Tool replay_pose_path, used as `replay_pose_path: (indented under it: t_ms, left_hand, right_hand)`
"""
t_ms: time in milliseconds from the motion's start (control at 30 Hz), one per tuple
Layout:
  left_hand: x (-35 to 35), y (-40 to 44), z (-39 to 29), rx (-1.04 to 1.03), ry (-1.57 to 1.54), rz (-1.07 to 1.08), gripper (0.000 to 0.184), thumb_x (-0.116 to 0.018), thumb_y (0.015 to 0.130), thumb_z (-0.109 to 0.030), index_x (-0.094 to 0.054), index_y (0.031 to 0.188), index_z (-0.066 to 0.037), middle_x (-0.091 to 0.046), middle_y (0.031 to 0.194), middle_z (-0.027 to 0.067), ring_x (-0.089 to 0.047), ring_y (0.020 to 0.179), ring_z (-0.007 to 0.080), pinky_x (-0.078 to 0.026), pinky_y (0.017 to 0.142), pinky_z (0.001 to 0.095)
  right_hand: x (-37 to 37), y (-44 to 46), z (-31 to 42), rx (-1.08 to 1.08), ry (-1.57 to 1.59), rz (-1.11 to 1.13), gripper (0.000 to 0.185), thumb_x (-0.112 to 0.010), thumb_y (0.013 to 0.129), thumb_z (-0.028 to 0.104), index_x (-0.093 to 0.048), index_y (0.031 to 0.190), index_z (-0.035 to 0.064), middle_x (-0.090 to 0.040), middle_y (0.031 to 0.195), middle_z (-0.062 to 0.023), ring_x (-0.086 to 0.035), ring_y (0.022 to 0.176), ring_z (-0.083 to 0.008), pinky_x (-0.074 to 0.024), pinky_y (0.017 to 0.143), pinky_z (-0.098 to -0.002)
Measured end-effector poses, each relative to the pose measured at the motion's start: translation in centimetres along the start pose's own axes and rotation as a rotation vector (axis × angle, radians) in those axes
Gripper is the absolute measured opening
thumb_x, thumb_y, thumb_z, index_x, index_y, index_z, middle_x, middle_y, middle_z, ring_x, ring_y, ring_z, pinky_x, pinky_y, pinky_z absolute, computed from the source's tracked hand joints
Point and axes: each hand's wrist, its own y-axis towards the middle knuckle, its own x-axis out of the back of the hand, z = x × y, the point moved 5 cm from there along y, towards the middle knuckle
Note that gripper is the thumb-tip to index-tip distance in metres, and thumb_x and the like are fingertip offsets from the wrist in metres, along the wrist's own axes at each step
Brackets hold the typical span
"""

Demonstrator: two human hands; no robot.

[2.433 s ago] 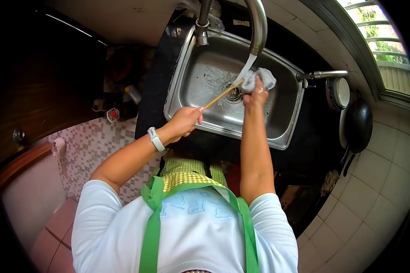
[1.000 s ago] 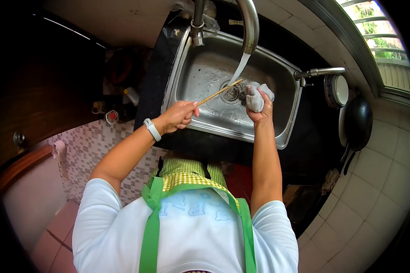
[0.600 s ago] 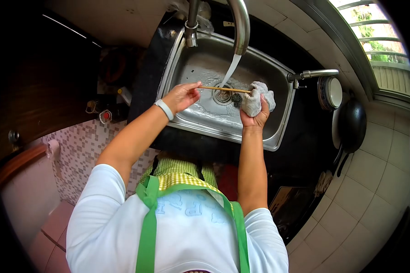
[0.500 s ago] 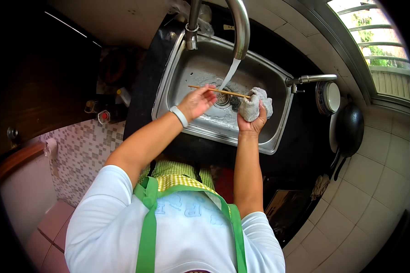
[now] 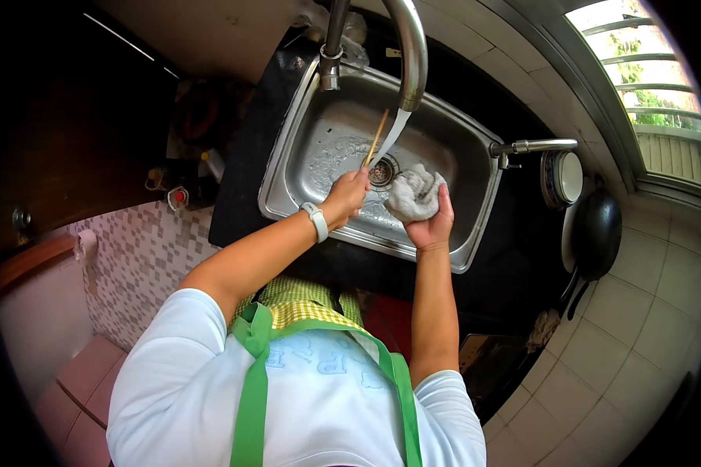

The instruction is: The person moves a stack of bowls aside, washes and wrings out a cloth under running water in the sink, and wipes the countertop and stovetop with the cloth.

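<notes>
Swung away from the bunched grey-white cloth [image 5: 414, 194], the thin tan wooden stick [image 5: 376, 138] has been pointed toward the far side of the rectangular stainless-steel sink [image 5: 319, 117]. Into it a stream of water [image 5: 393, 131] is poured from the curved silver metal faucet [image 5: 415, 58]. Above the sink, right of the round metal drain [image 5: 382, 171], the cloth is cupped by the right hand [image 5: 432, 227], most fingers hidden. By the left hand [image 5: 346, 199], fingers closed, the stick is gripped near its lower end; whether the water is touched cannot be told.

A white shirt [image 5: 327, 416] (blue-lettered), green-trimmed checked apron [image 5: 308, 313] and pale wristband [image 5: 315, 222] are worn.
</notes>
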Motion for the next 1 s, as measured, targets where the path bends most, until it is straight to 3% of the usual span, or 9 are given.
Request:
replay_pose_path:
  t_ms: [200,267,333,367,467,600,800,867,1000]
  left_hand:
    - [-0.2,-0.8,-0.4,-0.601,0.893,-0.108,0.043,-0.035,0.093,-0.034,-0.052,0.069,-0.004,-0.052,0.063,0.0105,-0.048,0.051,0.0189,-0.041,0.057,0.0345]
    - [0.3,-1.0,-1.1,-0.695,0.876,-0.073,0.041,-0.034,0.094,-0.036,-0.048,0.069,-0.007,-0.046,0.056,0.0044,-0.040,0.043,0.0151,-0.036,0.044,0.0319]
    - [0.1,-3.3,-0.5,0.212,0.229,0.133,0.039,-0.033,0.095,-0.039,-0.041,0.068,-0.011,-0.035,0.053,-0.0025,-0.029,0.037,0.0089,-0.023,0.033,0.0252]
    - [-0.2,-4.0,0.3,0.315,0.043,0.188,0.037,-0.034,0.095,-0.040,-0.034,0.068,-0.015,-0.026,0.052,-0.0069,-0.020,0.037,0.0041,-0.011,0.031,0.0190]
    - [-0.1,-5.0,1.6,0.563,-0.390,0.420,0.036,-0.037,0.094,-0.038,-0.033,0.065,-0.017,-0.024,0.051,-0.0077,-0.020,0.039,0.0026,-0.013,0.029,0.0156]
    - [0.5,-5.6,0.7,0.614,-0.554,0.492,0.037,-0.038,0.095,-0.037,-0.033,0.064,-0.017,-0.024,0.051,-0.0081,-0.020,0.039,0.0024,-0.014,0.029,0.0148]
    - [2.1,-3.0,-0.3,0.243,0.098,0.213,0.034,-0.037,0.094,-0.038,-0.038,0.071,-0.014,-0.029,0.055,-0.0059,-0.021,0.038,0.0041,-0.015,0.031,0.0181]
    - [2.2,-3.3,-0.6,0.184,0.215,0.099,0.033,-0.036,0.094,-0.038,-0.038,0.072,-0.014,-0.029,0.055,-0.0058,-0.021,0.038,0.0045,-0.014,0.031,0.0186]
    - [2.8,-5.8,-0.1,0.282,0.040,0.148,0.034,-0.037,0.094,-0.039,-0.036,0.071,-0.014,-0.028,0.055,-0.0059,-0.021,0.039,0.0036,-0.015,0.031,0.0185]
  right_hand:
    - [1.2,5.2,-6.1,0.097,-0.508,-0.373,0.020,-0.065,0.075,0.013,-0.058,0.090,0.0009,-0.060,0.082,-0.0102,-0.059,0.072,-0.0258,-0.0502,0.071,-0.0369]
    - [1.5,6.4,-6.6,0.148,-0.486,-0.479,0.017,-0.064,0.075,0.011,-0.058,0.086,0.0003,-0.060,0.079,-0.0105,-0.058,0.067,-0.0265,-0.0507,0.064,-0.0375]
    - [2.1,7.5,-6.3,0.196,-0.467,-0.585,0.013,-0.062,0.074,0.008,-0.058,0.083,-0.0003,-0.059,0.076,-0.0107,-0.058,0.062,-0.0272,-0.0511,0.057,-0.0380]
    - [2.9,8.4,-5.9,0.200,-0.315,-0.580,0.016,-0.063,0.070,0.002,-0.055,0.084,-0.0043,-0.058,0.076,-0.0121,-0.058,0.058,-0.0272,-0.0506,0.052,-0.0386]
    - [2.3,8.5,-4.7,0.258,-0.171,-0.609,0.017,-0.060,0.068,-0.004,-0.052,0.083,-0.0074,-0.057,0.073,-0.0144,-0.058,0.054,-0.0280,-0.0510,0.045,-0.0427]
    - [2.9,9.3,-4.6,0.197,-0.175,-0.545,0.019,-0.061,0.072,0.001,-0.052,0.088,-0.0048,-0.057,0.075,-0.0126,-0.058,0.058,-0.0272,-0.0504,0.046,-0.0410]
    - [0.0,6.1,-8.5,0.144,-0.560,-0.588,0.026,-0.067,0.071,0.000,-0.054,0.093,-0.0025,-0.057,0.077,-0.0088,-0.056,0.062,-0.0209,-0.0468,0.049,-0.0354]
    - [0.6,7.2,-8.4,0.360,-0.501,-0.597,0.023,-0.067,0.070,-0.001,-0.054,0.089,-0.0009,-0.057,0.077,-0.0082,-0.056,0.058,-0.0203,-0.0457,0.047,-0.0348]
    - [2.2,10.3,-7.3,0.320,-0.455,-0.478,0.024,-0.064,0.069,-0.002,-0.051,0.089,-0.0008,-0.056,0.075,-0.0106,-0.055,0.056,-0.0238,-0.0469,0.046,-0.0384]
